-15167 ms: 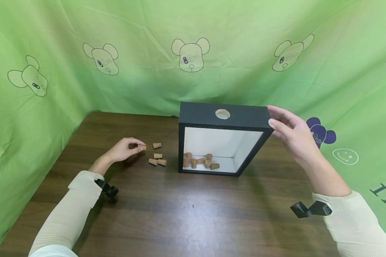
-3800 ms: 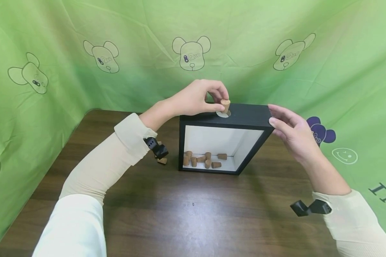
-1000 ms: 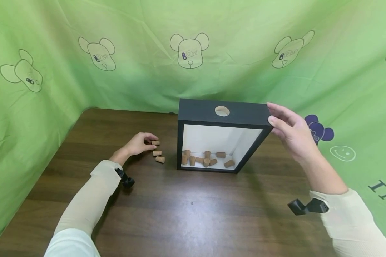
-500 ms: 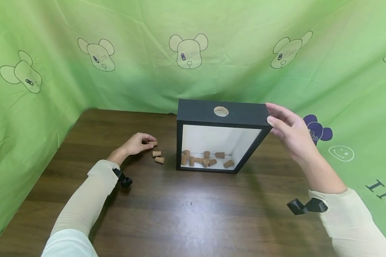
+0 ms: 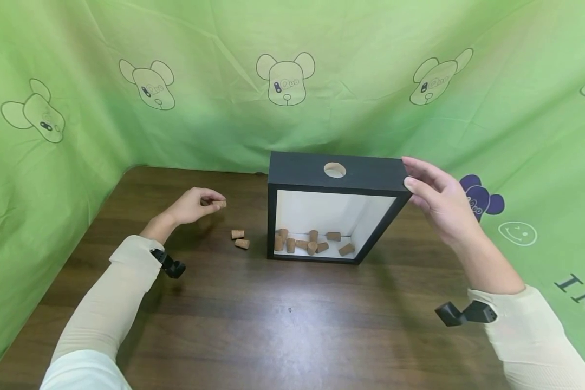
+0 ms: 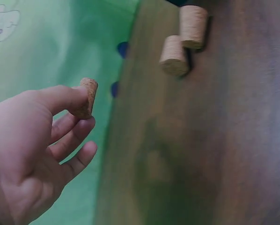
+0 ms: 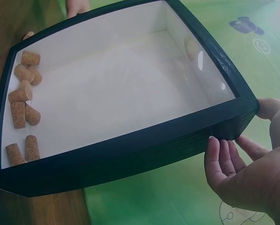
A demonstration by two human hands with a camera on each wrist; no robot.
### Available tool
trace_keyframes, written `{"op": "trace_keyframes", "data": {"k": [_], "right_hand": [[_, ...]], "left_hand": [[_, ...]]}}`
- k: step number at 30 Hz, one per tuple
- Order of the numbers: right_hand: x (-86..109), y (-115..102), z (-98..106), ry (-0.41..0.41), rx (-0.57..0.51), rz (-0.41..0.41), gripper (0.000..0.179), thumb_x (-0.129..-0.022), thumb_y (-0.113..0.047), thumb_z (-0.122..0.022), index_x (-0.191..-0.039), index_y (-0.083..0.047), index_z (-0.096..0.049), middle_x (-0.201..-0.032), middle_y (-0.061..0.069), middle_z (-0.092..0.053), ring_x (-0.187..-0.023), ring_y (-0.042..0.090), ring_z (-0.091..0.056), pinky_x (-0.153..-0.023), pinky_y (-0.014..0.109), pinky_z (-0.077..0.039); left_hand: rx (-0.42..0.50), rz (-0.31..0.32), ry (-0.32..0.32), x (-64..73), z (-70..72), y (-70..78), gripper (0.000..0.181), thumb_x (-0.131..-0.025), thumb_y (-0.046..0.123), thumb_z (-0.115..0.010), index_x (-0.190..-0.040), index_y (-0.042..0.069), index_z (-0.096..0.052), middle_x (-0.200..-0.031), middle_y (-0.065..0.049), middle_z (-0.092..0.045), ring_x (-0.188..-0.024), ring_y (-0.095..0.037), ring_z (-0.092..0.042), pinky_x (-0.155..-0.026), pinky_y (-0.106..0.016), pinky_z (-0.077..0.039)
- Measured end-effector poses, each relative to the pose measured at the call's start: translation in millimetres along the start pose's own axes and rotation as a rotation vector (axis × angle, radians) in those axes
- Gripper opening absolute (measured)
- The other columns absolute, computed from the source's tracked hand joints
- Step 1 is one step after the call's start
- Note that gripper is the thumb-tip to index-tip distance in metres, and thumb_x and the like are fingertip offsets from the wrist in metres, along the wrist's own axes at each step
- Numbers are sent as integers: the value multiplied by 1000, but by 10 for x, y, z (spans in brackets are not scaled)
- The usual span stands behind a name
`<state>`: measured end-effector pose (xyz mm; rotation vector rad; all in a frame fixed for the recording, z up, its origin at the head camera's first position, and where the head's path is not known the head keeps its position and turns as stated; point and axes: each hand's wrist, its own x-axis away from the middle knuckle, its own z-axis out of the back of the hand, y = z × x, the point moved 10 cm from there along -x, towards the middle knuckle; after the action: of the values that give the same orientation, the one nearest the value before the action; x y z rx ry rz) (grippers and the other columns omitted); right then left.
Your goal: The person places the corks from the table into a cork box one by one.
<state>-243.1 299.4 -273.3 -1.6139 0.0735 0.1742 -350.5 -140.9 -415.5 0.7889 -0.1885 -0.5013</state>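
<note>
My left hand (image 5: pixel 190 207) pinches a small tapered cork (image 6: pixel 88 91) between thumb and fingers, lifted above the table, left of the box. The two loose corks (image 5: pixel 237 234) lie on the wood between that hand and the box. A black-framed box (image 5: pixel 299 169) with a clear front and white inside stands upright, a round hole in its top. Several corks (image 5: pixel 313 236) lie on its floor behind the clear front. My right hand (image 5: pixel 441 203) grips the box's upper right corner, thumb at the front edge, as the right wrist view (image 7: pixel 243 173) also has it.
The brown wooden table (image 5: pixel 234 325) carries all of this. Close behind it hangs a green curtain (image 5: pixel 209 119) printed with bear heads, which also runs along the left and right sides.
Over the last half second my left hand has lifted a cork and drawn it left. Since the oldest frame, table corks have dwindled and box corks have grown. The right hand keeps its grip.
</note>
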Motion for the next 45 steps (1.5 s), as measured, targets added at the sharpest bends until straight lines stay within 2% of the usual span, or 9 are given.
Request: {"op": "trace_keyframes", "data": {"k": [5,10,18,22,29,35,45], "right_hand": [[-1,-4,-1,-3,-1,-3,38,-101,0,-58,-135,-15,-65,-125,2,-52,-104,9,-51,-76,15,-50],[1,0,-5,-8,-2,-6,39,-101,1,-58,-136,-15,-64,-124,3,-51,-102,8,-50,-76,15,-50],[-1,-4,-1,-4,12,-6,38,-101,-2,-60,-136,-16,-64,-124,2,-52,-103,9,-49,-76,16,-50],[-9,-2,-7,-6,17,-9,38,-101,-2,-60,-137,-15,-64,-124,2,-52,-104,9,-50,-76,16,-51],[-20,-11,-15,-9,9,-9,38,-101,-1,-59,-136,-15,-64,-124,2,-51,-104,8,-49,-76,16,-50],[-16,-9,-10,-6,23,-11,39,-101,-1,-59,-137,-15,-64,-124,2,-52,-104,8,-50,-76,16,-50],[-17,-10,2,-6,10,-12,39,-101,0,-59,-136,-16,-64,-125,2,-51,-105,9,-49,-77,15,-50]], "left_hand": [[-48,-39,27,6,256,195,27,-102,9,-63,-125,-4,-68,-118,-20,-69,-106,-33,-62,-96,-50,-48],[-97,-87,56,17,490,464,27,-101,7,-62,-125,-2,-68,-117,-19,-68,-103,-32,-61,-93,-50,-47],[-130,-149,81,-3,758,944,26,-100,4,-63,-125,-1,-69,-113,-15,-67,-100,-27,-60,-88,-45,-50],[-138,-180,91,-21,856,1170,25,-99,5,-65,-123,1,-70,-109,-11,-69,-95,-23,-60,-86,-39,-51],[-130,-230,76,-80,901,1518,25,-99,5,-64,-123,1,-71,-109,-9,-69,-94,-20,-59,-82,-27,-49],[-137,-256,46,-111,886,1775,27,-98,4,-65,-124,2,-70,-112,-8,-68,-93,-18,-59,-83,-29,-51],[-143,-350,22,-188,797,2207,26,-98,4,-64,-123,3,-72,-109,-5,-69,-94,-14,-59,-83,-26,-51]]}}
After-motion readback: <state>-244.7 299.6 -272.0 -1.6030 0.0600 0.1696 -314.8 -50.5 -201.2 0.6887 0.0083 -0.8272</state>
